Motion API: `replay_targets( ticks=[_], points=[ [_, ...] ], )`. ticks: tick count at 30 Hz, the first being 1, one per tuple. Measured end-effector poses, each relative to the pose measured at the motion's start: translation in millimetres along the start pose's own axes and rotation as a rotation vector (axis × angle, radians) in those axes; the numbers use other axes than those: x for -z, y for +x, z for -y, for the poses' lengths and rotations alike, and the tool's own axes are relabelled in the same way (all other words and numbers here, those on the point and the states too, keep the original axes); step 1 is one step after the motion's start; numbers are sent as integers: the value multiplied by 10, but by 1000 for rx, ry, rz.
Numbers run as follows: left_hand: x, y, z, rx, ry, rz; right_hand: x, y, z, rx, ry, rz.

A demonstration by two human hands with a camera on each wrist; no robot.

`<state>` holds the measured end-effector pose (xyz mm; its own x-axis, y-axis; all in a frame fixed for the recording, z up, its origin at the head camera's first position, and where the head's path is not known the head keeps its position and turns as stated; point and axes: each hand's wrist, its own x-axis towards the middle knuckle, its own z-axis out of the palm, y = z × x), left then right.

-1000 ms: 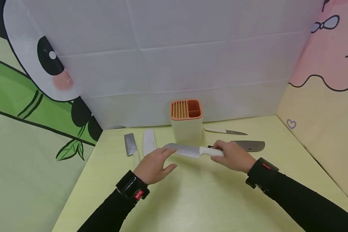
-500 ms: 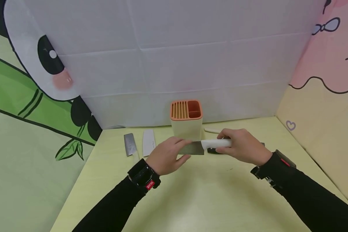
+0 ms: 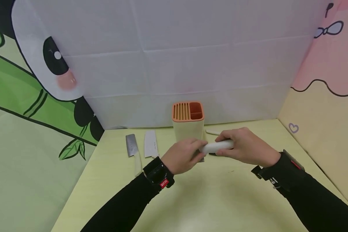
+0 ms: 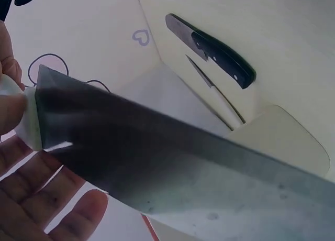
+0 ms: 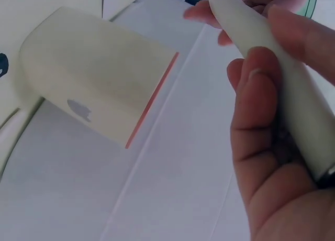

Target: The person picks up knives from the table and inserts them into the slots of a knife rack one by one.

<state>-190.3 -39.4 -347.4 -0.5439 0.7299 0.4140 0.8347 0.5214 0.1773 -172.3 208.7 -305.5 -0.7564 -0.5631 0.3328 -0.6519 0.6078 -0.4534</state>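
Gripping the knife point(image 4: 146, 144) by its handle point(image 3: 220, 146) in the right hand point(image 3: 245, 145), above the desk point(image 3: 197, 209), before the block point(image 3: 188, 130) near its back edge. Pointing leftward, roughly along that edge, behind the left hand point(image 3: 184, 156); cannot tell whether pinching.

The knife holder point(image 3: 188, 130) is cream with an orange top point(image 3: 203, 113) striped by tan slats. In front of the holder, the held knife point(image 4: 183, 165) has a white handle and a grey, dark-spotted blade. Left of the holder lies a grey-bladed, cream-handled cleaver point(image 3: 131, 145); right of it, a black-handled knife point(image 4: 226, 61) with pale rivet dots. Behind it hangs lilac-grey cloth point(image 3: 174, 71); beneath, a pale yellow tabletop point(image 3: 191, 206).
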Motion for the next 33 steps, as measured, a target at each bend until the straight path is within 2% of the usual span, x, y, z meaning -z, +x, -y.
replay_targets(
  ticks=[7, 11, 17, 22, 24, 28, 33],
  points=[
    [-51, 22, -42, 11, -68, 57, 47, -16, 14, 41, 2, -22],
    [-68, 19, -55, 34, -79, 39, 54, -2, -20, 28, 35, -51],
    [-109, 20, -58, 59, -71, -20, 1, 23, -68, -84, 228, -106],
    [-136, 33, -80, 89, -79, -92, -94, 81, -36, -192, 404, -176],
    [-141, 41, -90, 108, -87, -119, -128, 102, -5, -222, 422, -211],
    [-157, 55, -106, 172, -118, -168, -201, 135, 56, -238, 389, -266],
    [-196, 83, -136, 210, -135, -243, -327, 132, 113, -214, 432, -253]
  ],
)
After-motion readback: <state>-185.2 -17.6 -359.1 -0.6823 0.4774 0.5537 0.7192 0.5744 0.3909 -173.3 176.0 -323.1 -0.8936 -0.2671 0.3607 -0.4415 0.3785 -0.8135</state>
